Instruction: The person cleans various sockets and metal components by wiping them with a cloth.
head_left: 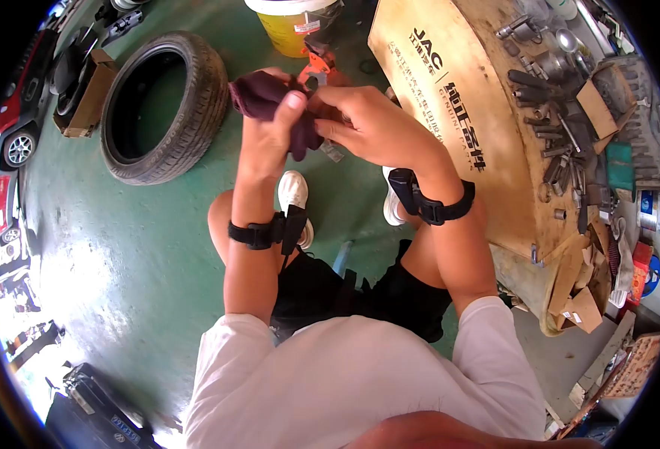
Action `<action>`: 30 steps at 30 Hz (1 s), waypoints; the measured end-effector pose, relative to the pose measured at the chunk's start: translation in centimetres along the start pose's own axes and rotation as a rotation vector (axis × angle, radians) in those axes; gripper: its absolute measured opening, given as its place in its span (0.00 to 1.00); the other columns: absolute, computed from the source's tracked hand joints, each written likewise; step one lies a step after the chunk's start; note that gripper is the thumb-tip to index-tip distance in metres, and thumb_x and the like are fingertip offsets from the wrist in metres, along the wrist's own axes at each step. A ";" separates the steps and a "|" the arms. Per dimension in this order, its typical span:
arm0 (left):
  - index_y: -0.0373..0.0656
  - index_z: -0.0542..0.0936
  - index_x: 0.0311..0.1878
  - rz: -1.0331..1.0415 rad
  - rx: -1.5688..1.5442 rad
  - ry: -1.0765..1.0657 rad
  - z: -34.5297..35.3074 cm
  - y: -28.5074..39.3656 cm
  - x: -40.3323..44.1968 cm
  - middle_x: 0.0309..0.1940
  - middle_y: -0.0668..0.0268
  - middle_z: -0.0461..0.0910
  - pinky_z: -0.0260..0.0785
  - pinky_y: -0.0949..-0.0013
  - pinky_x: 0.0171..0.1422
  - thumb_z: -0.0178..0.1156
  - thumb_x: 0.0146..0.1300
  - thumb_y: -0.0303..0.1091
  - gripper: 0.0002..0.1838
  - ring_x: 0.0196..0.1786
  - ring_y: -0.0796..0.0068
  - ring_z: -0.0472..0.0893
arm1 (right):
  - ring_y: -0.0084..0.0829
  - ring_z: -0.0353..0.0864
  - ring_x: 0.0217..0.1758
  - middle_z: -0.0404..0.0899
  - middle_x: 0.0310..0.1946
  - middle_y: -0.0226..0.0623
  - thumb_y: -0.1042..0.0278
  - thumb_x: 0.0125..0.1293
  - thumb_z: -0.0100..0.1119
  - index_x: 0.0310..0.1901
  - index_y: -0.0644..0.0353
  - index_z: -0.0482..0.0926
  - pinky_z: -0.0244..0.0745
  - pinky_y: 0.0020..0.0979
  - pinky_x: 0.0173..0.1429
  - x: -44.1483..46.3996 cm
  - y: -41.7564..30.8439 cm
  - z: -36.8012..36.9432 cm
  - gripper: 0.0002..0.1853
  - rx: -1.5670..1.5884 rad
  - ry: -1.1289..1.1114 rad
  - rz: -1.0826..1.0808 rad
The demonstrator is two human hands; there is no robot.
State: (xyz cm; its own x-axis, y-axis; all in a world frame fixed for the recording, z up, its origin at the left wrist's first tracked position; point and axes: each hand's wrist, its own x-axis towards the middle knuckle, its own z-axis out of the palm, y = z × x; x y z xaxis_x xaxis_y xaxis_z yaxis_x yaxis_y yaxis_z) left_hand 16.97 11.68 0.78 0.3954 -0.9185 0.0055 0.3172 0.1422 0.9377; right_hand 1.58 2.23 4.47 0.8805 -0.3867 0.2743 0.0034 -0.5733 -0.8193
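My left hand is closed around a dark maroon cloth, thumb up, with folds of it hanging below the fingers. Bent fingers of my right hand press against the cloth from the other side. Just beyond both hands is an orange-red tool with a grey metal part; its exact kind is unclear, and my fingers and the cloth hide its lower end. A small flat metal piece shows under the cloth; whether it belongs to the tool I cannot tell.
A worn tyre lies on the green floor at left, near a cardboard box. A yellow bucket stands ahead. At right, a bench with a printed board carries many sockets and tools. A red car is far left.
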 end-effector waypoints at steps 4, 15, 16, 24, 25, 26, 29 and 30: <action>0.39 0.71 0.53 0.204 -0.011 0.068 1.2 0.6 0.0 0.45 0.64 0.77 0.68 0.69 0.58 0.68 0.62 0.33 0.20 0.50 0.75 0.75 | 0.34 0.78 0.28 0.79 0.27 0.42 0.69 0.69 0.58 0.42 0.68 0.77 0.72 0.34 0.35 0.1 -0.5 0.7 0.10 0.129 0.031 0.139; 0.36 0.77 0.61 0.293 0.209 -0.058 1.8 0.9 0.9 0.53 0.62 0.81 0.70 0.71 0.61 0.72 0.52 0.19 0.30 0.53 0.75 0.79 | 0.19 0.71 0.28 0.75 0.26 0.30 0.62 0.74 0.53 0.40 0.64 0.75 0.68 0.24 0.34 0.5 1.0 0.6 0.12 0.123 0.340 0.357; 0.37 0.77 0.61 0.313 0.316 -0.081 1.9 0.3 1.0 0.53 0.63 0.82 0.71 0.71 0.60 0.72 0.52 0.19 0.31 0.53 0.76 0.79 | 0.26 0.77 0.28 0.78 0.26 0.37 0.62 0.73 0.54 0.40 0.64 0.74 0.72 0.30 0.34 0.6 1.4 0.6 0.12 0.113 0.441 0.322; 0.44 0.65 0.72 0.181 0.518 0.003 4.3 -1.0 0.0 0.51 0.59 0.82 0.74 0.72 0.53 0.68 0.53 0.18 0.41 0.48 0.78 0.81 | 0.47 0.84 0.33 0.81 0.30 0.48 0.67 0.69 0.58 0.47 0.63 0.67 0.76 0.39 0.37 0.6 1.0 0.2 0.13 -0.044 0.456 0.163; 0.44 0.65 0.72 0.189 0.514 0.006 4.2 -1.0 0.1 0.51 0.59 0.82 0.74 0.72 0.53 0.68 0.53 0.18 0.41 0.48 0.78 0.81 | 0.50 0.82 0.32 0.80 0.29 0.50 0.68 0.68 0.58 0.47 0.63 0.66 0.75 0.41 0.35 0.7 1.1 0.4 0.13 -0.124 0.430 0.106; 0.43 0.65 0.72 0.183 0.496 -0.036 4.1 -1.0 0.0 0.50 0.59 0.82 0.73 0.72 0.53 0.67 0.53 0.18 0.41 0.48 0.78 0.81 | 0.48 0.82 0.32 0.80 0.28 0.49 0.67 0.69 0.58 0.48 0.63 0.66 0.75 0.40 0.35 0.6 0.9 0.5 0.14 -0.060 0.401 0.126; 0.42 0.65 0.71 0.220 0.550 -0.086 3.5 -1.0 0.0 0.49 0.60 0.82 0.73 0.72 0.53 0.66 0.55 0.18 0.39 0.48 0.77 0.80 | 0.36 0.81 0.32 0.79 0.28 0.42 0.66 0.71 0.57 0.50 0.62 0.67 0.75 0.35 0.38 0.7 1.1 0.5 0.13 0.080 0.360 0.155; 0.43 0.64 0.71 0.239 0.564 -0.060 3.1 -1.3 0.2 0.46 0.58 0.83 0.74 0.71 0.53 0.69 0.55 0.22 0.39 0.48 0.75 0.82 | 0.25 0.80 0.32 0.79 0.29 0.36 0.66 0.72 0.57 0.51 0.61 0.68 0.74 0.30 0.41 0.6 1.0 0.5 0.13 0.162 0.349 0.175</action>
State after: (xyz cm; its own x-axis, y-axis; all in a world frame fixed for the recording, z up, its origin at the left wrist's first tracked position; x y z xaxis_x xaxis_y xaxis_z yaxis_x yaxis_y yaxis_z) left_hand 13.93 10.18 0.60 0.3448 -0.9069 0.2420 -0.2859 0.1441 0.9474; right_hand 2.34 1.78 3.63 0.6614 -0.7054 0.2549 -0.0330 -0.3669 -0.9297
